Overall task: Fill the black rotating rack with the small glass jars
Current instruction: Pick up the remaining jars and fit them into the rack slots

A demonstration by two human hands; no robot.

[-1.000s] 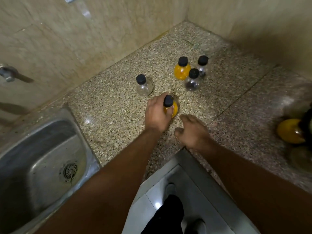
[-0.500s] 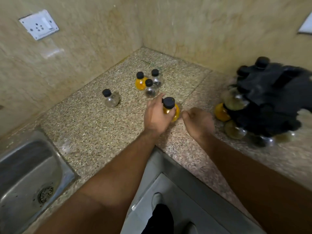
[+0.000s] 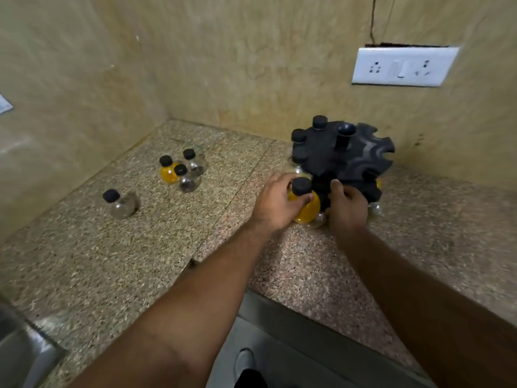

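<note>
The black rotating rack (image 3: 361, 161) stands on the counter near the back wall, with several black-capped jars hanging in its left slots. My left hand (image 3: 275, 204) is shut on a small yellow-filled jar (image 3: 306, 204) with a black cap, held right at the rack's lower front edge. My right hand (image 3: 347, 204) grips the rack's lower tier beside that jar. To the left stand a yellow jar (image 3: 167, 170) and two clear jars (image 3: 187, 179) (image 3: 194, 163) in a cluster, and one clear jar (image 3: 120, 204) stands alone further left.
The speckled granite counter (image 3: 140, 247) runs into a corner of beige walls. A white socket plate (image 3: 402, 67) is on the wall above the rack. A steel sink edge (image 3: 16, 351) shows at the lower left. The counter's front edge drops to the floor below my arms.
My left hand has carried the yellow jar to the right, up to the rack. My right hand has moved onto the rack's lower tier. The view has swung right.
</note>
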